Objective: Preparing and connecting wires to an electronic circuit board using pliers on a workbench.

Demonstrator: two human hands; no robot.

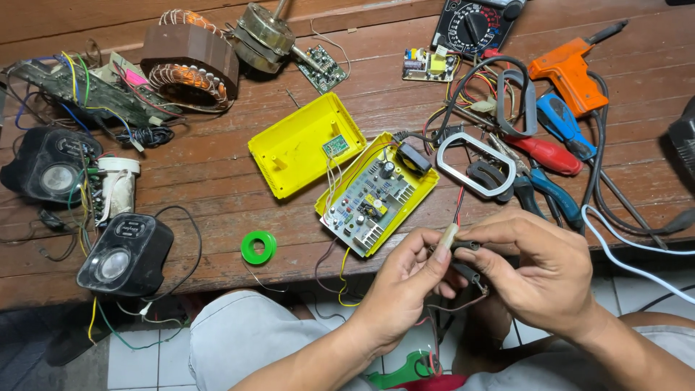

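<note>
Both hands at 5 o'clock, below counter [217, 253] edge. Left hand [405, 286] fingers pinching pale sleeve [448, 236] over wire; right hand [539, 271] fingers pinching black clip [467, 247]. Step looks like sleeving lead; steady grip needed. Yellow box [376, 194] at 12 o'clock.

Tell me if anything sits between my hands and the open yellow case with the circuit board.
Nothing visible does. The left hand and right hand pinch a small wired part just off the table edge; the yellow case lies directly beyond, with only its own loose wires between.
</note>
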